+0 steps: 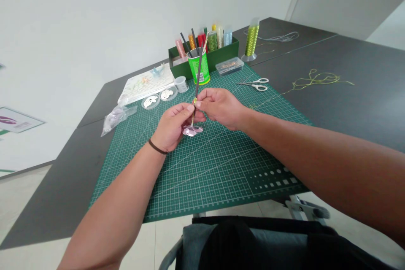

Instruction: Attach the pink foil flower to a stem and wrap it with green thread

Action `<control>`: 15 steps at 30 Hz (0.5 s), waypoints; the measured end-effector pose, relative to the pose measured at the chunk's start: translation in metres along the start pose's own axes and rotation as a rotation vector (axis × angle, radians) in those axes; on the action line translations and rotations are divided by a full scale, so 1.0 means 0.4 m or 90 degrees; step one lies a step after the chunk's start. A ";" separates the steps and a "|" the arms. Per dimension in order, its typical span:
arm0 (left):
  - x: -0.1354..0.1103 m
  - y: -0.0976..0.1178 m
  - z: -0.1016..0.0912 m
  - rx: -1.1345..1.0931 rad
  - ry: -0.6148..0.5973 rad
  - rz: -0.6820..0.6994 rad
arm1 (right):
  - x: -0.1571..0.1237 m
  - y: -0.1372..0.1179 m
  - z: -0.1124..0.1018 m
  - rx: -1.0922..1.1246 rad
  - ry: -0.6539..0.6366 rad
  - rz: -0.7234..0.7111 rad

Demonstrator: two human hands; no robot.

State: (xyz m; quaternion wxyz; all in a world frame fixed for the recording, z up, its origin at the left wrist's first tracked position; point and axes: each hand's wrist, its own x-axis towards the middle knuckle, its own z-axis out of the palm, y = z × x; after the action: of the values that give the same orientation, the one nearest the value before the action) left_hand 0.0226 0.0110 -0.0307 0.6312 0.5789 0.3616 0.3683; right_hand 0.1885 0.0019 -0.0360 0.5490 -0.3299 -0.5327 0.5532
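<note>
- Already, pale pink petals [191, 131] hang clustered below a dark rod [198, 78], above a green cutting mat [218, 173].
- Left hand [172, 128] and right hand [220, 109] pinch the rod between fingertips [191, 108]; its upper length is bare.

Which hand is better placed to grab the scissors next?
Probably the right hand: it is nearer the scissors on the green mat, while the left hand is farther off, past the thin stick both hands hold.

A plain white wall [126, 21] rises behind a dark grey counter [354, 109] of joined panels, with a printed sign [15, 120] at left and pale tiled floor [19, 190] below.
</note>
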 end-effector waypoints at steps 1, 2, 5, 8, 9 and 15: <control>0.000 -0.001 0.000 0.022 0.010 0.014 | 0.001 -0.002 0.002 -0.024 0.020 0.005; 0.001 -0.003 0.001 0.046 0.023 0.032 | 0.001 -0.005 0.004 -0.049 0.038 0.012; 0.002 -0.008 0.004 0.108 0.074 0.078 | -0.001 -0.014 0.008 -0.116 0.069 0.032; 0.002 -0.010 0.005 0.131 0.100 0.096 | -0.004 -0.018 0.010 -0.153 0.081 0.033; 0.002 -0.010 0.004 0.133 0.103 0.099 | -0.005 -0.017 0.009 -0.157 0.082 0.026; 0.002 -0.010 0.002 0.114 0.097 0.099 | -0.006 -0.011 0.005 -0.133 0.073 -0.005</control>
State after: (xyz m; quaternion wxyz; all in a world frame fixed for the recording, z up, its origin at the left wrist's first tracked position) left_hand 0.0240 0.0111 -0.0348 0.5175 0.6295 0.3937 0.4253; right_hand 0.1880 -0.0015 -0.0318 0.5432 -0.4140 -0.5565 0.4731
